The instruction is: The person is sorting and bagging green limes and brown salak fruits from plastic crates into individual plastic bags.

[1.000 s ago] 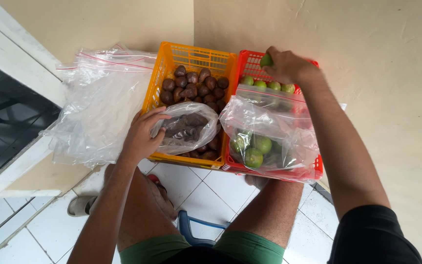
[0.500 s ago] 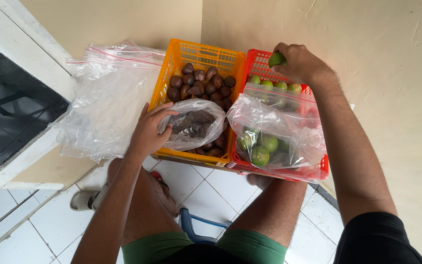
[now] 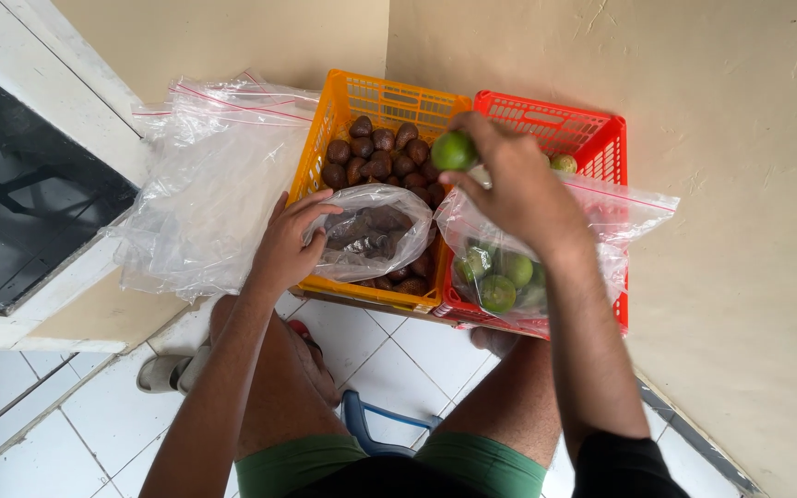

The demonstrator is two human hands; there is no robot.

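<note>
My right hand [image 3: 514, 189] holds a green lime [image 3: 454, 149] above a clear plastic bag [image 3: 546, 249] that has several limes in it. That bag lies in the red basket [image 3: 592, 138], where more limes [image 3: 563, 164] show at the back. My left hand [image 3: 288, 244] rests on the edge of another clear bag [image 3: 375, 231] of brown fruit. This bag sits in the orange basket [image 3: 352, 101], on top of loose brown scaly fruit [image 3: 375, 152].
A heap of empty clear plastic bags [image 3: 205, 194] lies on the ledge left of the orange basket. A dark window [image 3: 20, 212] is at the far left. Beige walls stand behind and to the right. White floor tiles, a sandal [image 3: 163, 373] and a blue stool [image 3: 371, 429] are below.
My right hand has lifted a lime from the back of the red basket and carried it left and nearer, over the bag of limes. The left hand has stayed on the brown-fruit bag.
</note>
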